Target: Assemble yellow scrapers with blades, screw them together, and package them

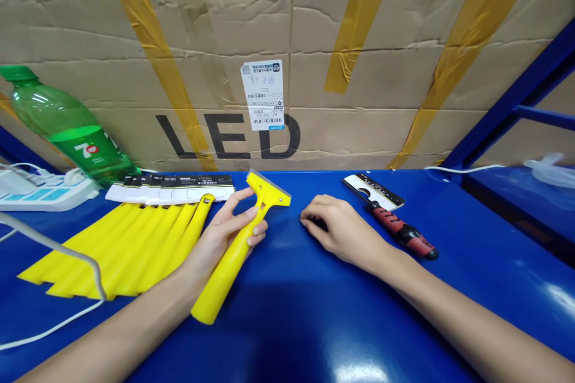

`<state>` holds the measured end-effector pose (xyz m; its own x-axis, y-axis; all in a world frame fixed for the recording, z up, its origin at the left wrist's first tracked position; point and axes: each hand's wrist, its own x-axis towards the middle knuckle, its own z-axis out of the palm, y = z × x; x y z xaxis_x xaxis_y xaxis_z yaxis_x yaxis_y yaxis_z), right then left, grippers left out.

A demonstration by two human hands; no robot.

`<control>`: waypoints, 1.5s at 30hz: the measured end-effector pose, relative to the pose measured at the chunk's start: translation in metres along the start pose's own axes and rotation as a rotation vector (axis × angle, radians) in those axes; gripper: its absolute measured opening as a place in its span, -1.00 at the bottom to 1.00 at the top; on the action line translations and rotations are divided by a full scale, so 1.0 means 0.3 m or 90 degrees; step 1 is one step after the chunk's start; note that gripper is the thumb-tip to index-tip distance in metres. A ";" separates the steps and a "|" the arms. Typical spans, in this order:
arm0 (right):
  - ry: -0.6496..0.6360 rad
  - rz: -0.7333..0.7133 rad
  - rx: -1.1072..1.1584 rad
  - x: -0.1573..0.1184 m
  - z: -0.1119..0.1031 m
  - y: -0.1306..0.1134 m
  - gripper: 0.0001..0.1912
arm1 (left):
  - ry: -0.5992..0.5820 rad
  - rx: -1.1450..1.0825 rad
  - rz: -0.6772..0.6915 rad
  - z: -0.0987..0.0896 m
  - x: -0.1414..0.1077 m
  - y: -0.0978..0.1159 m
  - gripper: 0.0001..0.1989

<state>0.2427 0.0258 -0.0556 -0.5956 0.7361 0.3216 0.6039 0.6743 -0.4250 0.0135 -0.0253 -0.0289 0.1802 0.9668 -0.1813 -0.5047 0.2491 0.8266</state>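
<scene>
A yellow scraper (231, 263) with a wide head is in my left hand (224, 230). My fingers wrap its neck, its head points up and away, and its thick handle end tilts down toward me. A blade edge and two small screws show on the head. To the right, my right hand (339, 224) is just above or on the blue table, thumb and fingertips pinched together. A tiny dark tip shows at those fingers, too small to name. Beyond that hand lies a red and black screwdriver (404, 232), its shaft end over a black and white card (377, 191).
Several yellow scraper handles (130, 245) lie fanned at left, below a row of black and white cards (171, 190). A green bottle (76, 125), a white power strip (49, 192) and a loose cable (95, 275) are farther left. A cardboard box (341, 125) walls the back.
</scene>
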 end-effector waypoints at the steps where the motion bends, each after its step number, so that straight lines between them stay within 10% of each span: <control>1: 0.015 -0.012 -0.001 -0.001 -0.002 -0.004 -0.82 | -0.006 0.003 -0.001 -0.001 0.001 -0.003 -0.54; 10: 0.253 -0.096 0.135 0.021 -0.057 -0.098 -0.89 | -0.160 0.056 -0.067 0.008 0.008 -0.034 -0.64; 35: 0.176 0.110 0.382 0.035 -0.063 -0.056 -0.58 | -0.257 0.122 -0.078 0.024 -0.010 -0.021 -0.71; 45: 0.146 0.172 0.376 0.020 -0.139 -0.020 -0.61 | -0.134 0.062 -0.070 0.016 -0.005 -0.032 -0.63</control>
<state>0.2574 0.0286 -0.0158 -0.2987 0.9114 0.2832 0.2867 0.3687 -0.8842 0.0222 -0.0294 -0.0341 0.4059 0.8985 -0.1669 -0.3906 0.3357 0.8572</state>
